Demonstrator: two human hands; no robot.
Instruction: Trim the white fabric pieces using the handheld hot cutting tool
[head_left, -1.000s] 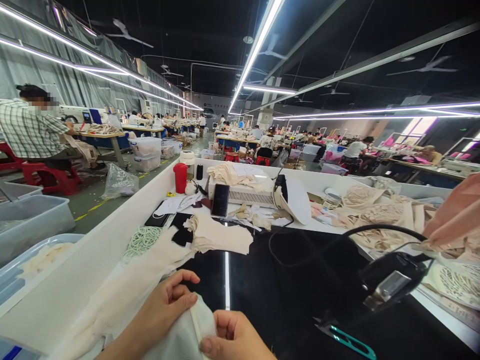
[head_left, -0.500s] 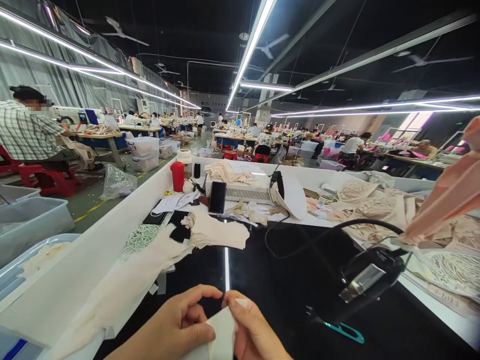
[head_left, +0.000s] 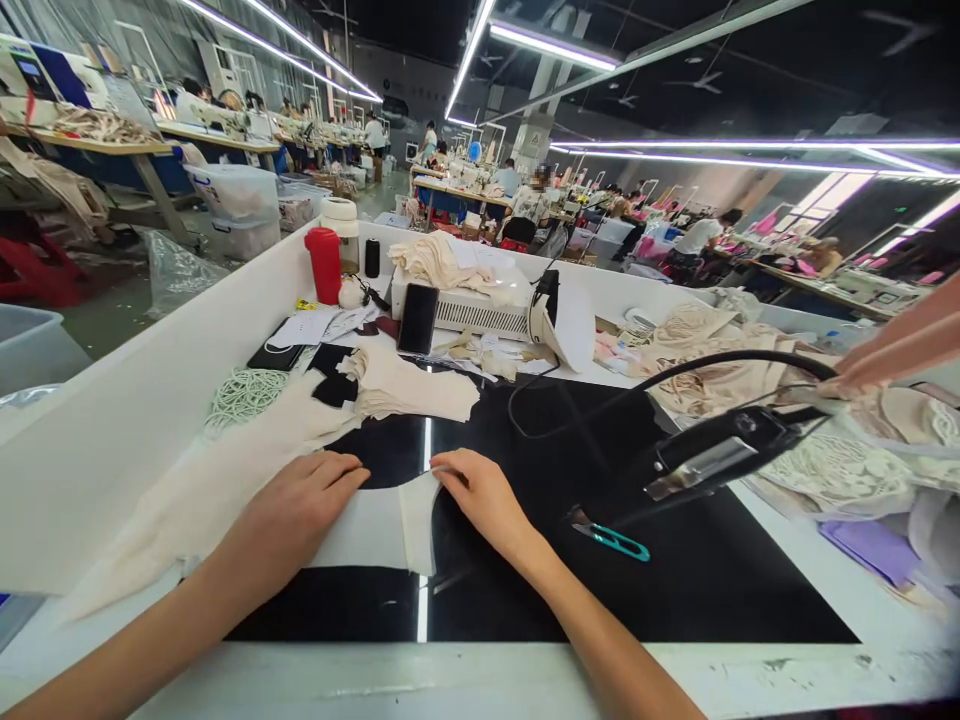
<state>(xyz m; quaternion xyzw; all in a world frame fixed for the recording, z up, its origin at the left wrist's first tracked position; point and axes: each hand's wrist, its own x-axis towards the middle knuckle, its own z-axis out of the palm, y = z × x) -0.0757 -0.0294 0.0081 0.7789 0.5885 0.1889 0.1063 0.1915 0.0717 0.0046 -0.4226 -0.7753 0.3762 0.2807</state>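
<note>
Your left hand [head_left: 304, 505] is lying loosely flat on the white fabric piece [head_left: 364, 540], which is resting on the black surface [head_left: 525, 600]. Your right hand [head_left: 480, 495] is touching its far right corner; whether pinching, I cannot tell. Teal snips [head_left: 619, 541] are lying to the right.

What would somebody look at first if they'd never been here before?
Probably the two bare hands in front: the left hand rests on a pale piece of cloth on the shiny black mat, and the right hand is at its far right corner. Bright colours pop too: teal snips right of the hands, and a red cup at the back left.
</note>
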